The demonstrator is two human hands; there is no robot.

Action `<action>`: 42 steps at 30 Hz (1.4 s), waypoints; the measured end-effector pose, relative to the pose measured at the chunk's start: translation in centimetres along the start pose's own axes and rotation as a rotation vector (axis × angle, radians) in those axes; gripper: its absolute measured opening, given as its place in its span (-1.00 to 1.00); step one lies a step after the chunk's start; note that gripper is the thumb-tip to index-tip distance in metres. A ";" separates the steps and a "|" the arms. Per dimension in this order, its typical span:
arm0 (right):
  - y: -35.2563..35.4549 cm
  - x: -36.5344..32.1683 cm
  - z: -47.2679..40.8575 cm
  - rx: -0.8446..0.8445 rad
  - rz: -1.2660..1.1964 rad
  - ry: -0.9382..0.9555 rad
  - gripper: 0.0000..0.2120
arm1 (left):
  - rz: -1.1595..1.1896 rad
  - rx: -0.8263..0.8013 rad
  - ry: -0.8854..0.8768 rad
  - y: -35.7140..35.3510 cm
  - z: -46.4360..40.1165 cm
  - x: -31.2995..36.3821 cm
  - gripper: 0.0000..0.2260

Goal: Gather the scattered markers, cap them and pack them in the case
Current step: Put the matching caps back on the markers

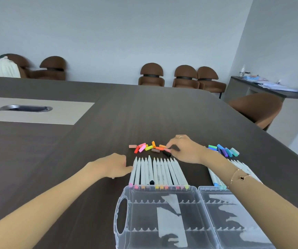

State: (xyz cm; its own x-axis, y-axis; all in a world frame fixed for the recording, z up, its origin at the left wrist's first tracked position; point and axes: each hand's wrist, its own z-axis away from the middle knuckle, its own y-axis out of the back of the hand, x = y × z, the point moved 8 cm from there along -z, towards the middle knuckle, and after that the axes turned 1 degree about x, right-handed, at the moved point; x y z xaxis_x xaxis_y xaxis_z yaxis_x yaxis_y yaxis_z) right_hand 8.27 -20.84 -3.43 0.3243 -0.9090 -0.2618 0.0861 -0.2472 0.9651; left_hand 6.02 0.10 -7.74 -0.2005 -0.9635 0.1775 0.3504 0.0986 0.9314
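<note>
Several uncapped white markers (158,172) lie side by side on the dark table, tips pointing away, just beyond the open clear plastic case (164,218). My left hand (115,167) rests on the table with its fingers touching the leftmost marker. Warm-coloured loose caps (147,147) lie in a heap past the marker tips. My right hand (182,150) reaches into that heap, its fingertips pinching a pink cap (167,150) next to a black cap (166,153). A second row of markers (216,178) lies partly hidden under my right forearm, with blue and green caps (223,150) beyond it.
The dark table (108,123) stretches far ahead, with a light inlay and a metal cable slot (25,108) at the left. Brown chairs (186,76) line the wall; one chair (256,108) stands at the table's right edge. A side counter (263,87) holds papers and a plant.
</note>
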 end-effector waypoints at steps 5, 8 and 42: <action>-1.2 -0.2 -1.3 -0.044 0.006 -0.029 -0.74 | 0.055 -0.014 0.005 0.3 -1.2 -0.1 -0.64; -1.7 0.4 -2.1 -0.044 0.003 -0.051 -0.73 | 0.111 0.001 0.011 0.2 -2.0 -0.1 -0.66; -2.5 2.5 -6.7 -0.001 0.103 -0.048 -0.80 | 0.228 -0.076 -0.040 0.7 -1.8 0.6 -0.81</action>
State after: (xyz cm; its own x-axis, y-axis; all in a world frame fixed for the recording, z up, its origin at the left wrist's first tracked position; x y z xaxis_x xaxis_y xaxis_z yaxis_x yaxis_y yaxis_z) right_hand 15.21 -20.25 -6.51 0.2865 -0.9445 -0.1606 0.0555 -0.1510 0.9870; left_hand 7.77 -0.80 -7.54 -0.1439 -0.9077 0.3941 0.4583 0.2919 0.8395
